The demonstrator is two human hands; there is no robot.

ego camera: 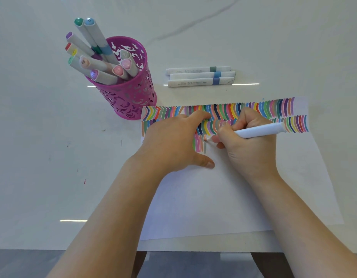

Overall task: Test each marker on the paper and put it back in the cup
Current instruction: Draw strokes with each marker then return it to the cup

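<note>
"While the marker (258, 131) rests its nib on the paper (213, 197) just below the coloured rows, who holds it?"

"The right hand (252, 145). Its fingers (225, 133) curl tight round the barrel close to the nib, likely for a short, controlled test stroke."

"And the left hand (173, 145)?"

"It lies flat, spread wide and gripping nothing. It presses the sheet, probably so that it cannot slide on the table (53, 137)."

"Where is the cup (131, 97)?"

"It stands just beyond the paper's far left corner, full of markers and within easy reach for the return. Three loose markers (200, 76) lie side by side near it."

"Anything unclear?"

"The nib's cap is nowhere to be seen, both hands cover part of the rows, and the ink colour is hard to judge, perhaps pinkish."
</note>
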